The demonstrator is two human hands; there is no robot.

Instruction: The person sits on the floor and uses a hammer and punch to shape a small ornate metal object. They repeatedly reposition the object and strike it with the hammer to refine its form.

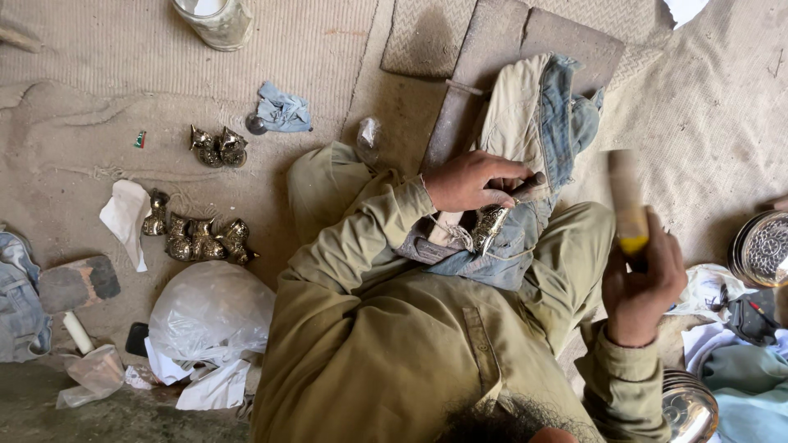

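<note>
Left hand clamped down on a small ornate metal piece plus a thin dark punch-like tool, all pinned against folded denim cloth on the lap, centre of scene; right hand closed round a wooden mallet handle, raised off to the right, well apart from the left; mallet blurred, so prob mid-swing.

Risks, judging from here: blow landing off-line, fingers of left hand sitting right by the tool's end, so bruised knuckles likely; cloth bunched and soft underneath, so piece could tilt or skid under impact and take a dent in the wrong spot; tool held at a slant, could glance off and scratch the ornament; grip on mallet low on the handle, less control over the head.

Elsewhere: row of similar brass figures on the mat at left, two more farther off, white plastic bag nearer; patterned metal plate at right edge, close enough to catch a dropped mallet; glass jar far left, out of harm's way.
</note>
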